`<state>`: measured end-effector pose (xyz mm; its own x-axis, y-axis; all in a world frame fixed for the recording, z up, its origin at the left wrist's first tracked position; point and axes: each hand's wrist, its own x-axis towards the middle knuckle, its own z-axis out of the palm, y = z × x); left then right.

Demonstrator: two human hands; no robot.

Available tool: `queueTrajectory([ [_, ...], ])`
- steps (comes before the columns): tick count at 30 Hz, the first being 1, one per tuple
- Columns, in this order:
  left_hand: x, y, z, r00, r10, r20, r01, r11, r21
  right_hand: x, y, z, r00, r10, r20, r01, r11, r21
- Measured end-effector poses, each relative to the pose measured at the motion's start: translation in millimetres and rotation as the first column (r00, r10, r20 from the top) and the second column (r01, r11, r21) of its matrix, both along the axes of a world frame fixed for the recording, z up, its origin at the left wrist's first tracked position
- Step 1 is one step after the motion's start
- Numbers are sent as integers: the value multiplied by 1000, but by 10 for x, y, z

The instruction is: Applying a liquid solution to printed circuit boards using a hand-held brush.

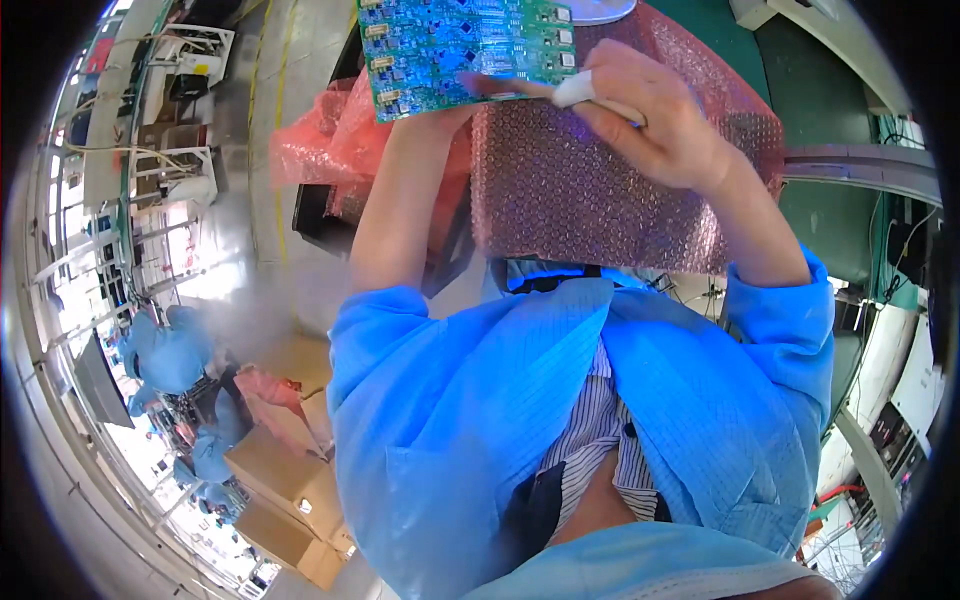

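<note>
At the top of the head view, a blue-green circuit board (430,50) with rows of chips and white connectors is held up, tilted. My left hand (440,118) supports it from beneath at its near edge; the board hides the fingers. My right hand (650,105) is closed round a slim brush (520,87) with a pale handle. White covers wrap a fingertip of this hand. The brush's dark reddish tip lies over the board's near edge, seemingly touching it. Under both hands spreads pink bubble wrap (590,190) over a box-like surface.
A round whitish dish (600,10) sits just beyond the board. More pink bubble wrap (325,140) bunches at the left over a black bin (315,215). Cardboard boxes (285,490) stand lower left, near people in blue (170,350). A metal rail (860,160) runs at right.
</note>
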<state>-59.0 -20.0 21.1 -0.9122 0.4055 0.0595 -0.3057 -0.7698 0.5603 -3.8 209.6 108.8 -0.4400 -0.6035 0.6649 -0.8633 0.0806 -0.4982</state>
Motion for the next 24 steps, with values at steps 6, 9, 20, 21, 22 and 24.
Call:
queueTrajectory([
  [6,81,-66,-4,992,-14,-128,3,997,-83,103,3,131,997,-67,-31,68,997,33],
  [9,96,14,131,999,-42,20,41,998,54,141,-76,53,1000,-8,-8,8,997,-80],
  [20,111,34,5,997,44,-59,-36,991,126,180,4,-158,786,-163,596,320,932,-168],
  [21,126,31,3,997,43,-61,-36,992,124,108,56,-204,790,-247,561,396,904,-160],
  [22,168,67,52,998,-26,-63,38,978,203,133,72,-159,754,-231,614,434,878,-202],
  [24,209,68,54,999,12,-45,-2,979,204,246,-55,-44,767,-134,627,388,876,-286],
])
